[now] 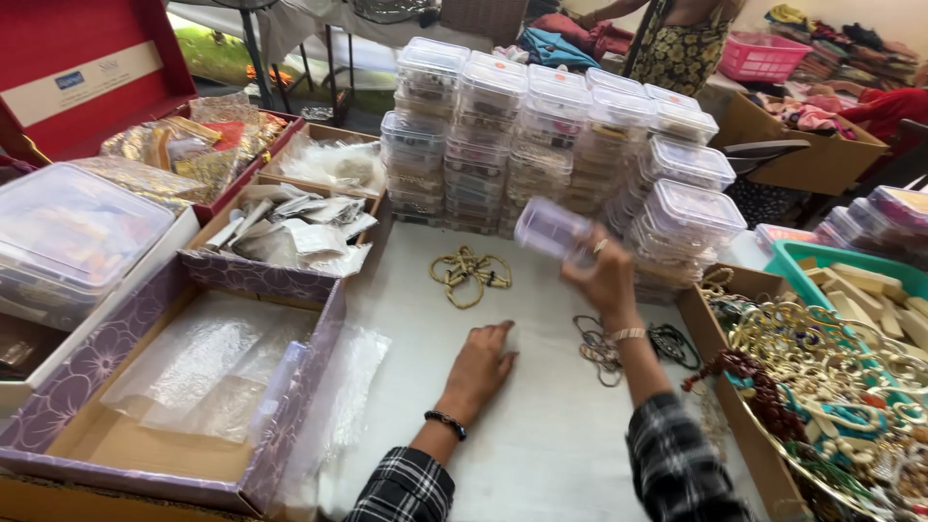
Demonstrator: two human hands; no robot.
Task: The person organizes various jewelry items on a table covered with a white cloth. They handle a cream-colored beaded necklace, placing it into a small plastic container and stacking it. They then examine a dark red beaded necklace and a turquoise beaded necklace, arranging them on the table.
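clear lidded plastic boxes [541, 145] stacked behind; white label [79, 82] inside red lid [58, 39], far left.

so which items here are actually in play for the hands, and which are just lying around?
In play:
- right hand holding a small clear plastic box
- left hand flat on the white tabletop
- beaded cord necklace
- stacks of lidded clear boxes

Lying about:
- purple floral box
- tray of jewellery
- red case

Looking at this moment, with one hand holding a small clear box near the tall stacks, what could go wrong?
1. The right hand lifts a small clear box right beside the stacked clear boxes; a bump might topple a column.
2. The box looks blurred, so the grip may be loose and it could drop onto the beaded necklace.
3. The left hand rests flat near loose dark cords, which a sleeve could drag.
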